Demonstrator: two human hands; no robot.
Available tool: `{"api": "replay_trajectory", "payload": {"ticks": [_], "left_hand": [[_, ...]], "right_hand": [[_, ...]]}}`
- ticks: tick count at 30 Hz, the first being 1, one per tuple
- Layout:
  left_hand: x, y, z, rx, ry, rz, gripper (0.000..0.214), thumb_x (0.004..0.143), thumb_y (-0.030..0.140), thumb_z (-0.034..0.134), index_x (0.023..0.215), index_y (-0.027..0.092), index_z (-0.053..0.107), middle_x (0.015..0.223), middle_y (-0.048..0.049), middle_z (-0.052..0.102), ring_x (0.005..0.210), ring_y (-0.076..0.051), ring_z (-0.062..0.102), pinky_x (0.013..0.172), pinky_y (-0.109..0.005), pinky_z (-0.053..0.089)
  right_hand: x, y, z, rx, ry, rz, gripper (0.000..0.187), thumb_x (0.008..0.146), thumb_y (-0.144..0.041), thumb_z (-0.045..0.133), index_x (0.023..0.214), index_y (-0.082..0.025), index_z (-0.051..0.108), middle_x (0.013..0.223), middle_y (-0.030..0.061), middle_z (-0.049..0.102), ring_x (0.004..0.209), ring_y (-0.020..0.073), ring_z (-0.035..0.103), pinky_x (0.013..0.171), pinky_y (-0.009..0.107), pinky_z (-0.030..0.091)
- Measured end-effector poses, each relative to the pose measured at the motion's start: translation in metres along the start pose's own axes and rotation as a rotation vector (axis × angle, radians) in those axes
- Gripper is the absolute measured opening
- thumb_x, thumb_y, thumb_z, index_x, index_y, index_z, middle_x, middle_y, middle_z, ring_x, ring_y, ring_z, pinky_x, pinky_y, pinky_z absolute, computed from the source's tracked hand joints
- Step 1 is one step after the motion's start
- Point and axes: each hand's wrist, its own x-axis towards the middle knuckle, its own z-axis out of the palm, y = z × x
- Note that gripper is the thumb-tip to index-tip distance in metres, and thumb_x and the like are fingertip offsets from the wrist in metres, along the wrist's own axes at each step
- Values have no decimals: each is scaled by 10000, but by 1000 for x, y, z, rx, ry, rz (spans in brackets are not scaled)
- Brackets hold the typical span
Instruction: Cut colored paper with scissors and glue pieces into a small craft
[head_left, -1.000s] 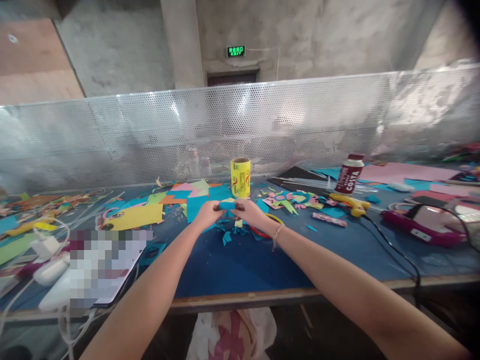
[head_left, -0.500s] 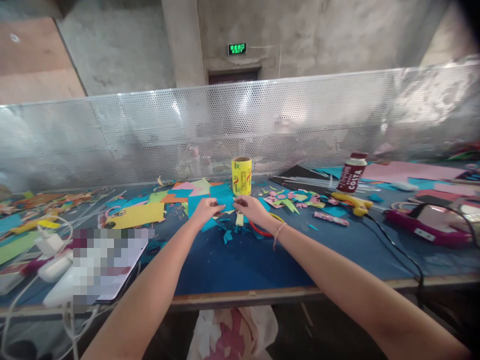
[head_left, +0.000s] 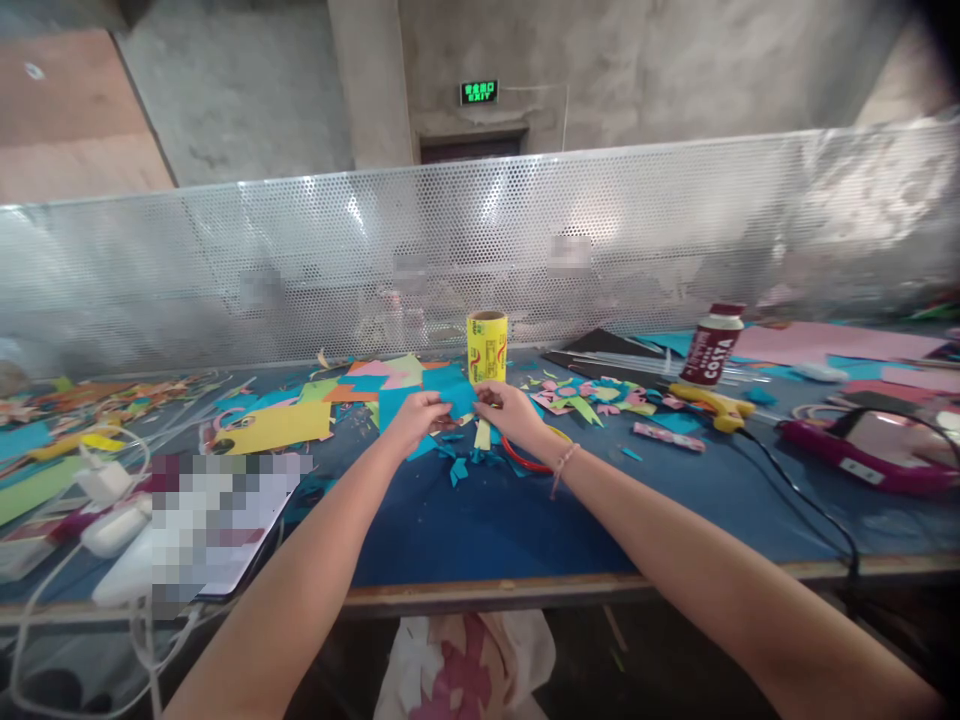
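My left hand [head_left: 415, 422] and my right hand [head_left: 519, 418] face each other low over the table. Thumb and fingers are pinched together on both, at either side of a piece of blue paper [head_left: 460, 394]. Fingers hide part of its edges, and more blue paper lies behind it. Just beyond the right fingertips stands an upright yellow printed roll [head_left: 487, 350] with a hollow core. Small blue paper scraps [head_left: 457, 470] and a pale yellow strip [head_left: 482, 434] lie below the hands. Under my right wrist is a red and yellow ring [head_left: 525, 460].
To the right are a Costa bottle [head_left: 712, 348], a yellow glue gun [head_left: 712, 404] with a black cord and a purple power strip [head_left: 862, 455]. At left are yellow paper [head_left: 281, 427], white chargers and cables. A perforated metal screen [head_left: 322, 260] runs along the back.
The hands stay close together, the right fingers shifting slightly and the blue paper between them tilting a little. The whole view has moved slightly.
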Motion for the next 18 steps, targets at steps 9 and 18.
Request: {"api": "replay_trajectory", "payload": {"ticks": [9, 18], "left_hand": [[8, -5, -9, 88, 151, 154, 196, 555, 212, 669, 599, 140, 492, 556, 11, 516, 543, -106, 538, 554, -239, 424], [13, -8, -15, 36, 250, 183, 254, 538, 252, 683, 534, 156, 447, 527, 22, 454, 541, -92, 480, 539, -227, 433]], "right_hand": [[-2, -1, -36, -726, -230, 125, 261, 666, -283, 512, 836, -93, 567, 914, 172, 593, 829, 243, 561, 667, 301, 410], [-7, -1, -47, -898, -759, 340, 304, 575, -273, 518, 808, -100, 609, 708, 118, 634, 568, 187, 571, 439, 247, 338]]}}
